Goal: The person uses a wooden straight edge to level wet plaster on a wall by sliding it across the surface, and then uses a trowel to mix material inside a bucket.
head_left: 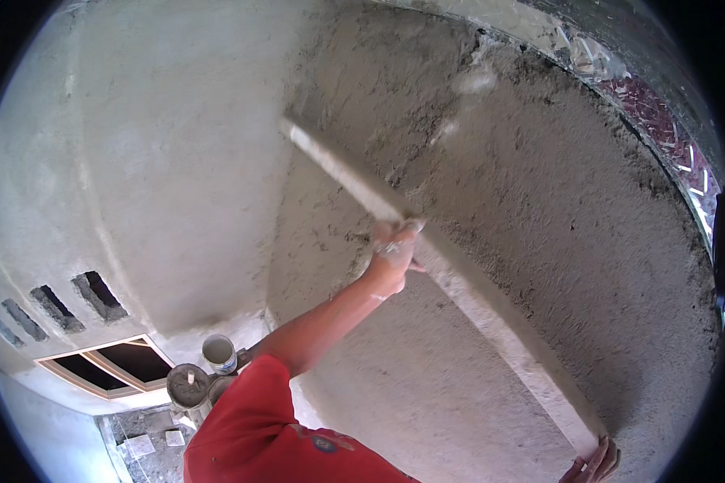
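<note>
A long pale straightedge bar (pixel 491 322) lies diagonally across rough, wet grey plaster (pixel 540 161) on the wall in front of me. My left hand (pixel 393 251), dusted with plaster, grips the bar near its middle, my arm in a red sleeve reaching up from below. At the bottom right, my right hand (pixel 594 460) has its fingers round the bar's lower end; the rest of that hand is cut off by the frame's edge. The bar's upper end reaches the border with the smoother, lighter plaster (pixel 161 121) on the left.
Lower left are a white bucket (pixel 217 348), a container of grey mortar (pixel 187 390), a wooden window frame (pixel 105 382) and narrow openings (pixel 97 294) above it. Rubble and blocks (pixel 141 447) lie on the floor below. A rough edge strip (pixel 596 64) curves along the upper right.
</note>
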`<state>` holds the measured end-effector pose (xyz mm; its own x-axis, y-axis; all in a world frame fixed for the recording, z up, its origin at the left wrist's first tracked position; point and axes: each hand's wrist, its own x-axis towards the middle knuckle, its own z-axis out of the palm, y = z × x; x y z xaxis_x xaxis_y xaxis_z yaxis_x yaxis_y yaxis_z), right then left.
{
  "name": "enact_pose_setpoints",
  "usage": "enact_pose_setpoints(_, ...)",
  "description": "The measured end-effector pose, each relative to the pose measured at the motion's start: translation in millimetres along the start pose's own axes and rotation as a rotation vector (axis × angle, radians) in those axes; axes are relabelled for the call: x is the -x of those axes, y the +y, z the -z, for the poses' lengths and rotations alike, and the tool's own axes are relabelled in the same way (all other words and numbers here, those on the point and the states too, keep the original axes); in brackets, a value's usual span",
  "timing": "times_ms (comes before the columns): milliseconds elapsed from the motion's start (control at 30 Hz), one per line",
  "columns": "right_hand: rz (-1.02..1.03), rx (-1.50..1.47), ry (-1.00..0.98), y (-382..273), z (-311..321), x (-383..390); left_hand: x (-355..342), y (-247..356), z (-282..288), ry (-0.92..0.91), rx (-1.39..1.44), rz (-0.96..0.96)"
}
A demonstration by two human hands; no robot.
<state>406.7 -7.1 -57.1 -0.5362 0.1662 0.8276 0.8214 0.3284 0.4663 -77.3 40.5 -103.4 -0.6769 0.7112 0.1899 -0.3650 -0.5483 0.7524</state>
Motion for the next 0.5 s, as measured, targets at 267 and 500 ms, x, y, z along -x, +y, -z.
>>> enact_pose_setpoints(267,0.009,0.036,0.029,2,-6,-11,-14,-10,-3,0.136,0.009,0.076)
enact_pose_setpoints(500,0.019,-0.013,0.049,0,-2,-26,-21,7,-11,0.070,-0.005,0.109)
